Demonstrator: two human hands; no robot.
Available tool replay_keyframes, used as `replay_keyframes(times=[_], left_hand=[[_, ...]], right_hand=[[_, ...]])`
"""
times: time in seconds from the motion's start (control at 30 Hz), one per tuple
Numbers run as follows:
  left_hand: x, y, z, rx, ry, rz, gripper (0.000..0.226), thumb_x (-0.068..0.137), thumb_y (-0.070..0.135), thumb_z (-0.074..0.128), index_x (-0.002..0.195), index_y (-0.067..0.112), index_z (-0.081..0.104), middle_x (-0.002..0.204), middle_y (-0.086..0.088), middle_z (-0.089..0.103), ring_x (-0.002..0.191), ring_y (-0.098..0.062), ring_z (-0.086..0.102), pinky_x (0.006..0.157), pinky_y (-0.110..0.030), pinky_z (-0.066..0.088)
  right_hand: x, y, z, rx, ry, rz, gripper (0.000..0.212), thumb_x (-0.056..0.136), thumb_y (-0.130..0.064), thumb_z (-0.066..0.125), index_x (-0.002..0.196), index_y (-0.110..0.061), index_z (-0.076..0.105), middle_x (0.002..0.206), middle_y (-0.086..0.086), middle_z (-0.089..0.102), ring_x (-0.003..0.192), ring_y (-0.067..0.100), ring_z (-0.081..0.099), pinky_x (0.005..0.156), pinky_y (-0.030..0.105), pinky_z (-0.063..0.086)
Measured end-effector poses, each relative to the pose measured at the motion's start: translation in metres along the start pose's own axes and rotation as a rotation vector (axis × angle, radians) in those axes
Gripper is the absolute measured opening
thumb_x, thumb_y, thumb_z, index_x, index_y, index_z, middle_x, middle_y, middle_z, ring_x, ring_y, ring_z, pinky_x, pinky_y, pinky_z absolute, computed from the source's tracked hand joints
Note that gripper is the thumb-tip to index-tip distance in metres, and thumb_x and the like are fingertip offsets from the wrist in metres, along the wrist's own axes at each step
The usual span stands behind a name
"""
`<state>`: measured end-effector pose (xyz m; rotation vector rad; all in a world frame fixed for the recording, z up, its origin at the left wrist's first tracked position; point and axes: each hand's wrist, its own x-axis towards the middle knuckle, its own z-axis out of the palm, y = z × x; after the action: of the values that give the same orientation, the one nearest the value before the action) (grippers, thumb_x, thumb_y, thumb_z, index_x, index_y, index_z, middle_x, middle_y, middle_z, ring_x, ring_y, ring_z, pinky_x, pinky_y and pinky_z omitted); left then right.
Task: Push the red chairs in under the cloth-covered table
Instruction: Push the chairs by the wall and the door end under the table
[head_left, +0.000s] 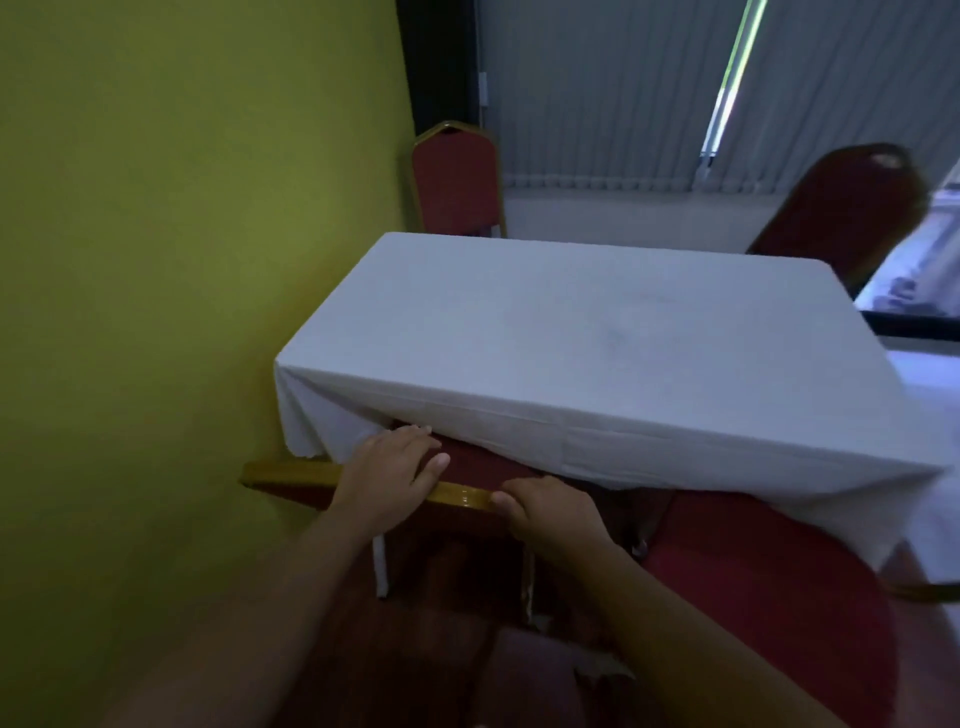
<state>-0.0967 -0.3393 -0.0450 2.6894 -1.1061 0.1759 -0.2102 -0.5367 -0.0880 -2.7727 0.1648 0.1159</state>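
Both hands, left (387, 475) & right (553, 512), grip red chair's backrest (462, 493) at clothed table (597, 332).

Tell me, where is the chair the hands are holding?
In the head view, the chair sits bottom centre at the table's near edge, beside the yellow wall, with both hands on its back.
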Motion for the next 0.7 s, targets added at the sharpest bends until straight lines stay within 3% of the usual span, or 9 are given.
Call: replay_keyframes(times=[0.1, 0.23, 0.53, 0.7], left_hand=[[0.026, 0.043, 0.017, -0.003, -0.181, 0.026, 0.08, 0.084, 0.06, 0.007, 0.142, 0.017, 0.043, 0.153, -0.003, 0.036, 0.143, -0.016, 0.027, 0.116, -0.034, 0.019], [0.048, 0.107, 0.047, 0.099, -0.329, 0.057, 0.059, 0.102, 0.041, 0.029, 0.151, 0.01, 0.021, 0.16, -0.008, 0.016, 0.148, -0.021, 0.009, 0.119, -0.04, 0.009], [0.071, 0.25, 0.09, 0.087, -0.518, 0.23, 0.062, 0.1, 0.041, 0.036, 0.15, 0.007, 0.02, 0.16, -0.014, 0.013, 0.147, -0.028, 0.012, 0.119, -0.046, 0.012], [0.08, 0.321, 0.111, 0.049, -0.533, 0.341, 0.061, 0.099, 0.042, 0.039, 0.147, 0.006, 0.027, 0.157, -0.016, 0.02, 0.144, -0.03, 0.021, 0.117, -0.044, 0.021]], right_hand=[[-0.028, 0.046, -0.008, 0.023, 0.038, 0.135, 0.044, 0.1, -0.047, 0.031, 0.134, -0.026, 0.05, 0.139, -0.003, 0.052, 0.126, 0.022, 0.046, 0.091, 0.037, 0.043], [-0.069, 0.104, -0.025, -0.036, 0.047, 0.283, 0.047, 0.101, -0.041, 0.033, 0.143, -0.021, 0.04, 0.151, 0.003, 0.038, 0.135, 0.026, 0.036, 0.102, 0.04, 0.04], [-0.168, 0.197, -0.065, -0.137, -0.002, 0.495, 0.053, 0.1, -0.039, 0.034, 0.149, -0.019, 0.032, 0.159, 0.008, 0.022, 0.138, 0.032, 0.031, 0.11, 0.042, 0.031], [-0.214, 0.24, -0.085, -0.155, 0.033, 0.587, 0.053, 0.099, -0.038, 0.035, 0.147, -0.017, 0.034, 0.158, 0.011, 0.025, 0.139, 0.031, 0.031, 0.113, 0.045, 0.027]])
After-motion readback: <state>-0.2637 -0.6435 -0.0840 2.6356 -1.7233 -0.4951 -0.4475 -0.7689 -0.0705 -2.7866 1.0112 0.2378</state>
